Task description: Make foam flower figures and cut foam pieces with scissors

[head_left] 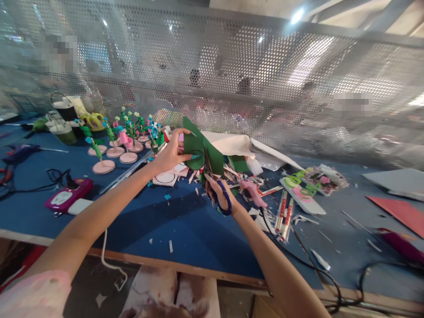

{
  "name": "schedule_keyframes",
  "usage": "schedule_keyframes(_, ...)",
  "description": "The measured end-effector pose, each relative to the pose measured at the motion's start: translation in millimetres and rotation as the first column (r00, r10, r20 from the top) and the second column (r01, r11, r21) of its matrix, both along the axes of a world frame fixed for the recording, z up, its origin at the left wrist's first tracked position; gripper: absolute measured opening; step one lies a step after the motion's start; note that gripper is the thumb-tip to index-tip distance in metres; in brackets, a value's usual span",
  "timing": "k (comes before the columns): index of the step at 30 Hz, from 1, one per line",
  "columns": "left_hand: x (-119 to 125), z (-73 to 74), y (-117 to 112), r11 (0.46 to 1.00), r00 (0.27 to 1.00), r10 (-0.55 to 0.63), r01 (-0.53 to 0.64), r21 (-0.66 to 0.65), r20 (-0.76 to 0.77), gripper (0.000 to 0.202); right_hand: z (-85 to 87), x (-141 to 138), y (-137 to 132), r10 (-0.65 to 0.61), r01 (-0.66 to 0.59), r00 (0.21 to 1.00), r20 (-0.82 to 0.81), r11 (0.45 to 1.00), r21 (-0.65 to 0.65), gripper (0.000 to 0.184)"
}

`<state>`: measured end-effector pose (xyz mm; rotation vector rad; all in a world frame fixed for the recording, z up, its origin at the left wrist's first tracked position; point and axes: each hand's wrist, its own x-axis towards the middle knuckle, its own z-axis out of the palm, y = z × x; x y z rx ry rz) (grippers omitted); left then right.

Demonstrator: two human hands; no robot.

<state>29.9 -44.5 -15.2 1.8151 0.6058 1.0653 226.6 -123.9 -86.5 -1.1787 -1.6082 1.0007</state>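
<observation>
A sheet of green paper (pixel 212 152) is raised above the table, gripped at its left edge by my left hand (pixel 174 152), thumb in front. On the paper's lower left a drawn circle shows near my thumb. My right hand (pixel 218 192) has its fingers through the blue handles of a pair of scissors (pixel 225 203). The scissor blades point up and lie at the green paper, which is split along them. How far apart the blades stand is hard to see. Below the paper lie white pieces with a drawn outline (pixel 165 178) and scattered scraps.
Small craft flowers on round pink bases (pixel 104 166) stand at the left. A pink glue gun (pixel 252 192) with a black cord lies right of my right hand. Further out are a magenta power strip (pixel 69 194), glue-stick packs (pixel 285 216) and red paper (pixel 397 212). A perforated metal screen (pixel 265 79) closes the back.
</observation>
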Motion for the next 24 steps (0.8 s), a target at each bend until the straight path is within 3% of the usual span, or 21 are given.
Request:
schedule_keyframes(15, -2.7, 2.2, 0.2, 0.999, 1.000, -0.018, 0.019, 0.036, -0.016, 0.057, -1.3, 0.1, 0.5, -0.054, 0.052, 0.998, 0.041, 0.997, 0.050, 0.054)
schedule_keyframes(24, -4.8, -1.7, 4.6, 0.995, 0.997, -0.001, 0.009, 0.097, -0.074, 0.066, 3.7, -0.5, -0.7, -0.052, 0.049, 0.997, 0.060, 0.997, 0.061, 0.055)
